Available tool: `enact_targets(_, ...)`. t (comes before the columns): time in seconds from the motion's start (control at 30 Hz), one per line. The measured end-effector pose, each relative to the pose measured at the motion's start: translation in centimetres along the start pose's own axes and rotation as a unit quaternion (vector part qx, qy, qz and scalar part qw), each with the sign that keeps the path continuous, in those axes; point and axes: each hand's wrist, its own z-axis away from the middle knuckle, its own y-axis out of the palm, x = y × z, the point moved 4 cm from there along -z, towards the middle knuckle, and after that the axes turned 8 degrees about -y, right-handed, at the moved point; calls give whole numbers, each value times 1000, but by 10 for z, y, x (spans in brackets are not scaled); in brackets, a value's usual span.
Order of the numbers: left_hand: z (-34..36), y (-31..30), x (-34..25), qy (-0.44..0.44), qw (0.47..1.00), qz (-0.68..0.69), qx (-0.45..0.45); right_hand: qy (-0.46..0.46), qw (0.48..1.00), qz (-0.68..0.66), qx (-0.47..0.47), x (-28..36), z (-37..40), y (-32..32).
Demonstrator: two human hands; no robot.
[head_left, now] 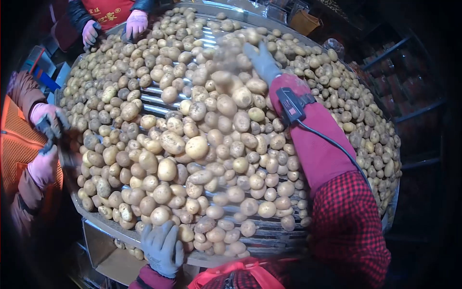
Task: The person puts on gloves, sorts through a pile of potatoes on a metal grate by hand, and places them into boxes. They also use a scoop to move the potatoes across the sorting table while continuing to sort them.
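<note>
A broad heap of potatoes (197, 147) covers a slatted metal sorting table (269, 236). My right hand (263, 62), in a grey glove, reaches to the far side with fingers spread, resting against the potatoes there. Just left of it, several potatoes are blurred by motion. My left hand (162, 249), gloved in grey too, lies at the near rim with its fingers stretched out towards the closest potatoes. No potato shows in its grasp, though the palm side is hidden. A small black device (291, 103) with a cable is strapped on my right forearm.
Two other people stand around the table: a gloved hand (136, 23) at the far left edge, and gloved hands (47, 118) beside an orange vest (24, 154) at left. Below the near rim is a cardboard box (115, 265). Metal shelving (409, 115) stands at right.
</note>
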Motion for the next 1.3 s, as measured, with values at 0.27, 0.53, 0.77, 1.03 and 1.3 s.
enact_targets(0.27, -2, -1, -10, 13, 999, -21, -45, -156, 967, 173, 106, 50, 48, 50)
enact_targets(0.53, 2, -2, -11, 60, 994, -26, -88, -295, 947, 80, 97, 53, 230, -47)
enact_targets(0.77, 3, 0, -7, 69, 995, -10, -76, -6, 952, 304, 39, 6, 429, -217)
enact_targets(1.03, 7, 7, -5, 68, 995, -30, -68, 165, 932, 120, -300, -169, 544, -336)
enact_targets(1.3, 4, 9, -15, 34, 997, -68, -30, 75, 951, 205, -220, -152, 523, -282)
